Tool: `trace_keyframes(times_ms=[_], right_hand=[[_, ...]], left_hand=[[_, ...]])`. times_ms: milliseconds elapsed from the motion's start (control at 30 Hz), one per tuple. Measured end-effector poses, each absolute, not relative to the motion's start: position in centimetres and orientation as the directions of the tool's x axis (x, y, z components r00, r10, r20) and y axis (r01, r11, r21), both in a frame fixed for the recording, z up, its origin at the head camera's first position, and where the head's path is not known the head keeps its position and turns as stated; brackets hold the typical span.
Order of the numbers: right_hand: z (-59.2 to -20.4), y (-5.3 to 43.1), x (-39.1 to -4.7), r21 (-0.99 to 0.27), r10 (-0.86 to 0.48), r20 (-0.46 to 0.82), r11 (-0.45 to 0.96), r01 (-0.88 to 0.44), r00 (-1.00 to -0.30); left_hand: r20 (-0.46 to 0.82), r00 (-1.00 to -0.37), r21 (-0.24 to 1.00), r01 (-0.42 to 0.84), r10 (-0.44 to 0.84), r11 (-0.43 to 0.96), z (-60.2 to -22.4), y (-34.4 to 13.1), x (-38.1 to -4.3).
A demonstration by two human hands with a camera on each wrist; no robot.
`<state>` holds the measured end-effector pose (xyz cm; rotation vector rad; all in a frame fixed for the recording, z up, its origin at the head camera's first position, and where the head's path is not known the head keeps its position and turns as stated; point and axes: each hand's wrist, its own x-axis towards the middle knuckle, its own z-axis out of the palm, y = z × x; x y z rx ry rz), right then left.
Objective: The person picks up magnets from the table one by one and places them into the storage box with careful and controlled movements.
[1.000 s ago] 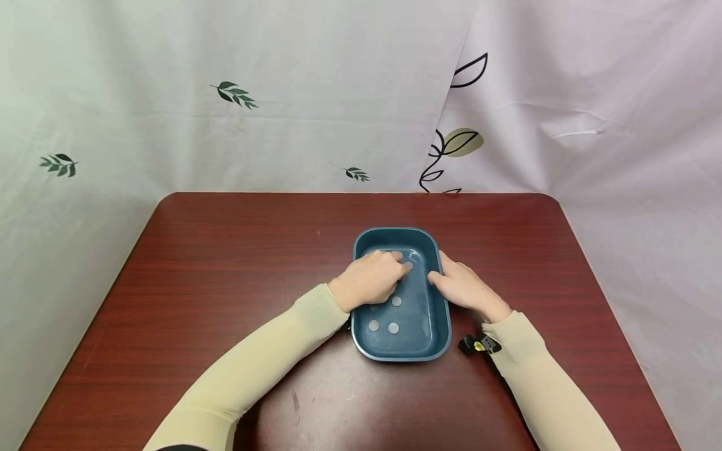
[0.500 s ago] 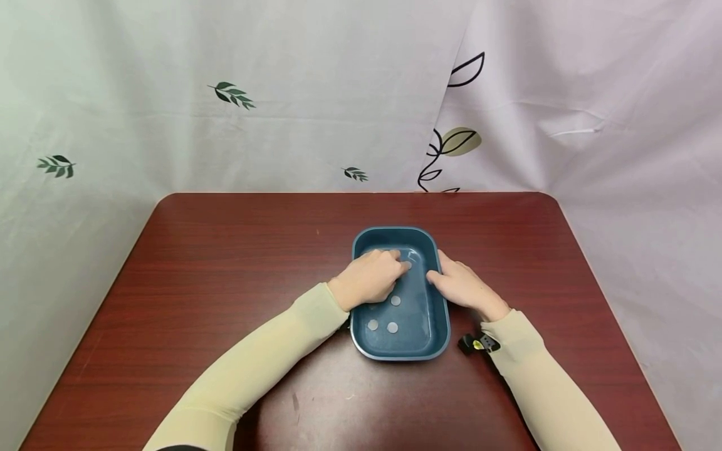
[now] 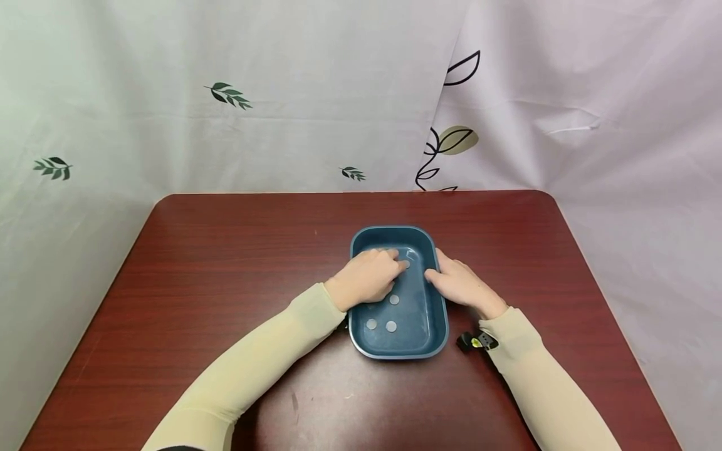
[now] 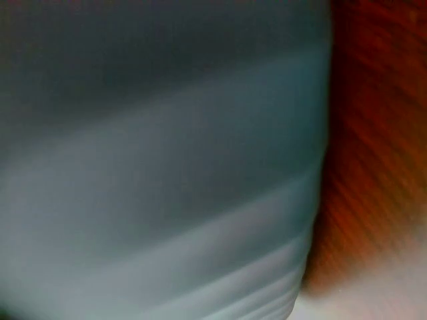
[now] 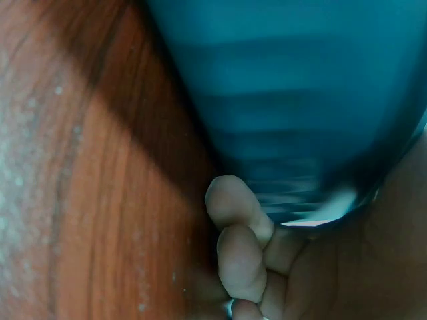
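Note:
A deep blue rectangular tray with rounded corners stands on the table, and my left hand reaches inside it over the left wall. Its fingers are bent down, with the fingertips at a small round silvery coin; the thumb side is partly hidden. Nearer the front of the tray floor lie more coins, and another is partly covered by my hand. My right hand grips the tray's right wall, thumb over the rim and fingers outside. In the right wrist view, curled fingertips show beside the blue wall.
The tray stands right of centre on a dark red wooden table. A black strap device sits at my right cuff. White curtains with leaf prints hang behind the table and along its sides.
The head view drifts slightly, so everything sits a little further left. Both hands, the tray and the coins keep their places relative to each other.

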<state>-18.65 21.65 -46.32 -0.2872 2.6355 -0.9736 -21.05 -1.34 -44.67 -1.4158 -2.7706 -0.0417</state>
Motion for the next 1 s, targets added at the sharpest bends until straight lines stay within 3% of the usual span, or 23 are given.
trace_keyframes(times_ms=[633,1000], right_hand=[[-46.3,21.6,-18.8,-0.648,-0.27,-0.223,0.759,-0.065,-0.937],[-46.1,21.7,-18.7,-0.657,-0.268,-0.23,0.752,-0.054,-0.936]], left_hand=[[0.36,-0.591,0.121,0.797,0.722,0.592,-41.8,-7.4,-19.7],[0.352,-0.673,0.188,0.732,0.651,0.655,-42.4,-11.4,-18.6]])
